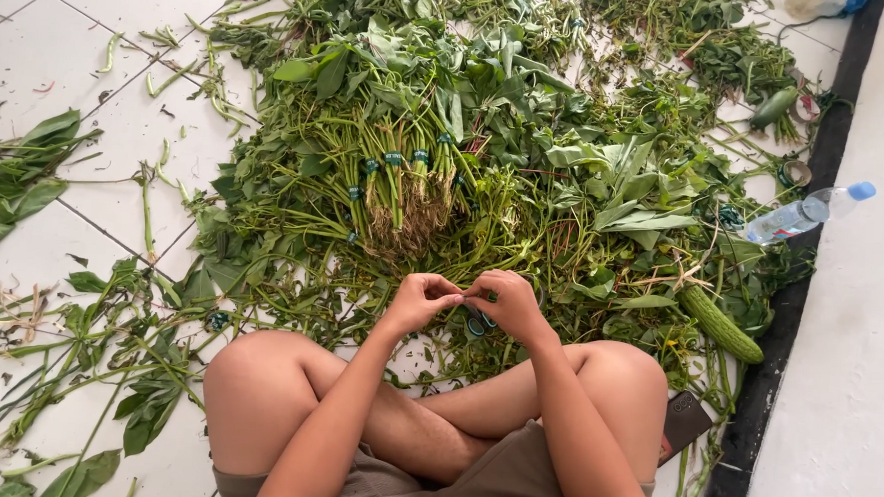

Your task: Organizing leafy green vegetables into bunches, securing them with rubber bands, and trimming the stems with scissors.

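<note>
Both hands, left hand (419, 302) and right hand (507, 302), meet at frame centre, fingers curled shut around small green bands (479, 323), seemingly readying one for tying loose greens (550, 233) beside the bundled stems (400, 183).

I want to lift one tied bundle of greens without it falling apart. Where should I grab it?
Probably at the stems by the green band, reaching from the root end nearest the hands: there the tied bundle is narrow and tight, while its leaves fan out loosely at the far end.

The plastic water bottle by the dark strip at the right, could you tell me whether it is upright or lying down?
Lying down: the water bottle rests on its side, blue cap pointing right.
</note>
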